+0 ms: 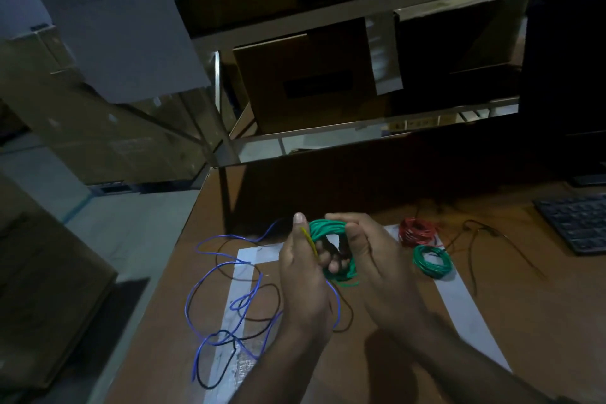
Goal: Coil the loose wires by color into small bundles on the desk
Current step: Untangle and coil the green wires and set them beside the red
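Note:
A green wire coil [331, 229] is held above the brown desk [492, 321] between both hands. My left hand [303, 275] grips its left side, fingers poking through the loop, and a thin yellow strand [310, 241] runs along the thumb. My right hand [370, 252] pinches the coil's top right. A finished green bundle [432, 261] and a red bundle [417, 231] lie on the desk to the right. Loose blue wire [226, 285] and black wire [262, 302] sprawl at the left.
White tape strips [465, 308] mark out a rectangle on the desk. A dark keyboard [577, 223] sits at the far right under a monitor. Thin dark wires [475, 239] lie past the bundles. Shelves with cardboard boxes [301, 82] stand behind the desk.

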Demonstrator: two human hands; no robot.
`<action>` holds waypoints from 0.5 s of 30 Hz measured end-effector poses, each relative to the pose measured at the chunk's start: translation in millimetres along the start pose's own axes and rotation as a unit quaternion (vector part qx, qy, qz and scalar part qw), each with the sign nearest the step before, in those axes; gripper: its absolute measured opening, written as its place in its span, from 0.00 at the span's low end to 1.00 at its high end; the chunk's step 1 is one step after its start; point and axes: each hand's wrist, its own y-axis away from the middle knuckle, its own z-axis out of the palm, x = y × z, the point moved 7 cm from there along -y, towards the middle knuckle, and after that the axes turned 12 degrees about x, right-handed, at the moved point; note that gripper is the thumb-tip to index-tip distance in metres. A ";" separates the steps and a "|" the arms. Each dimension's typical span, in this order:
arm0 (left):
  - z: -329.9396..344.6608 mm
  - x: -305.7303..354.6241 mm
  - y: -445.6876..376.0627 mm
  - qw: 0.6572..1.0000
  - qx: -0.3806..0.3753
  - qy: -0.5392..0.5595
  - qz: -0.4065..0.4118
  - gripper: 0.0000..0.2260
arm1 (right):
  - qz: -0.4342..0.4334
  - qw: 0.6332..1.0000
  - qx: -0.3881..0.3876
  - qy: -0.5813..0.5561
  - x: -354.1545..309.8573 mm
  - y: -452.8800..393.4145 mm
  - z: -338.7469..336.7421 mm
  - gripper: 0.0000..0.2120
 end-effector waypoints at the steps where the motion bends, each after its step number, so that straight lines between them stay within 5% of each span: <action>1: 2.8 4.6 2.5 1.000 0.013 0.007 0.007 0.22 | 0.013 0.999 -0.011 -0.033 -3.5 3.0 1.7 0.18; 8: -6.2 -11.3 -7.3 0.980 0.003 -0.103 0.168 0.25 | -0.048 0.997 0.063 -0.018 -40.2 3.4 -47.1 0.11; 15: 7.6 -22.0 1.6 0.990 -0.065 -0.071 0.105 0.17 | -0.011 0.999 0.033 -0.033 -33.7 -7.5 -48.4 0.12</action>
